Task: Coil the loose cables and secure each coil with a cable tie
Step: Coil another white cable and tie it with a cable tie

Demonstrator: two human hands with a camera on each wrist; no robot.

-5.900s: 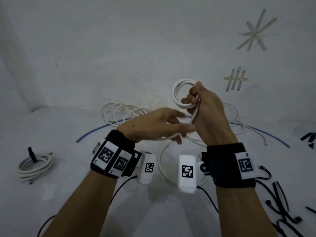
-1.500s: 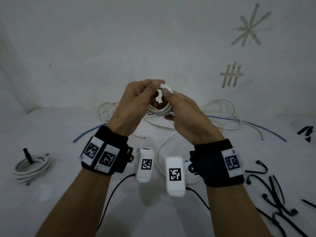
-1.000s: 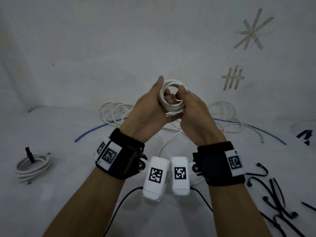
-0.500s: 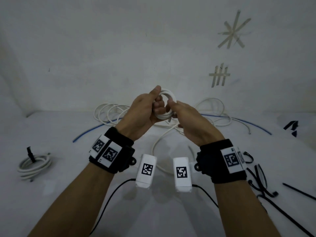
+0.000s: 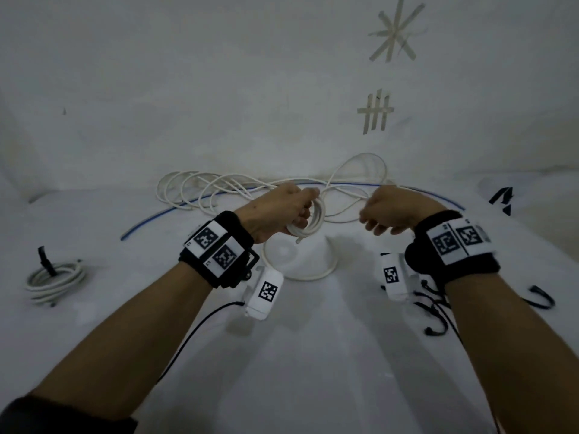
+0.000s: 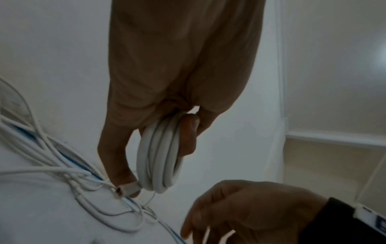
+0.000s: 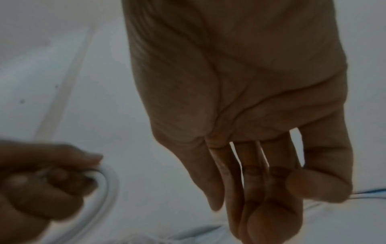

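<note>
My left hand (image 5: pixel 296 214) grips a small white cable coil (image 5: pixel 315 222) just above the table; in the left wrist view its fingers (image 6: pixel 189 132) curl round the coil (image 6: pixel 160 156), and the thumb pins the cable's end. The coil's tail (image 5: pixel 300 270) lies in a wide loop on the table below. My right hand (image 5: pixel 374 222) hovers to the right of the coil, apart from it, fingers loosely curled and holding nothing (image 7: pixel 271 189). Black cable ties (image 5: pixel 435 311) lie under my right wrist.
A tied grey-white coil (image 5: pixel 54 278) sits at the far left. Loose white cables (image 5: pixel 219 189) and a thin blue cable (image 5: pixel 150 220) sprawl along the back by the wall. Another black tie (image 5: pixel 542 300) lies at the right.
Both hands have come down from chest height toward the table. My right hand has let go of the coil and moved off to the right; the left hand keeps the coil.
</note>
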